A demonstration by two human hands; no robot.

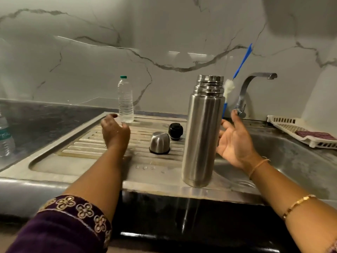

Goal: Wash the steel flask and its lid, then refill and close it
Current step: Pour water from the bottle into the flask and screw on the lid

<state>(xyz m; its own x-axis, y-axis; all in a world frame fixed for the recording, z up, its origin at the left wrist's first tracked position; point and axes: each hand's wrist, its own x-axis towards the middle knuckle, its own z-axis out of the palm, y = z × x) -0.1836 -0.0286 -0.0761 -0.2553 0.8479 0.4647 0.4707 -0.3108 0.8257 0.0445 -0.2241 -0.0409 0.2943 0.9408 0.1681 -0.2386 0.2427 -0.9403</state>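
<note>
flask: steel flask (pixel 203 132) stood upright and uncapped, mouth open, on the front part of the drainboard (pixel 87 145), right at the edge of the sink basin (pixel 295 161).
my right hand: right hand (pixel 235 141) was over the basin, just beside the flask's right side, palm turned toward it. Fingers were straight and spread, gripping nothing. Could not tell if the fingertips touched the steel.
my left hand: left hand (pixel 114 132) was above the drainboard ribs, just in front of the water bottle (pixel 125 100). Fingers were loosely curled and empty, not on the bottle.
lid: steel cup lid (pixel 160 142) sat mouth down on the ribs, left of the flask and apart from it.
stopper: black stopper (pixel 175 131) stood just behind the cup lid, close to it, left of the flask.
water bottle: clear plastic, green cap on, upright at the back of the drainboard near the wall.
brush: blue-handled bottle brush (pixel 237 70) leaned against the marble wall behind the flask, its white head partly hidden by the flask's neck.
tap: tap (pixel 255 83) rose behind my right hand, spout pointing right.
rack: white plastic rack (pixel 291 128) sat far right beside the basin, with a striped cloth (pixel 315 135) in it.
far left: second plastic bottle (pixel 5 137) stood on the dark counter (pixel 45 114), cut off by the frame edge.
drops: a few water drops lay on the drainboard in front of the cup lid.
</note>
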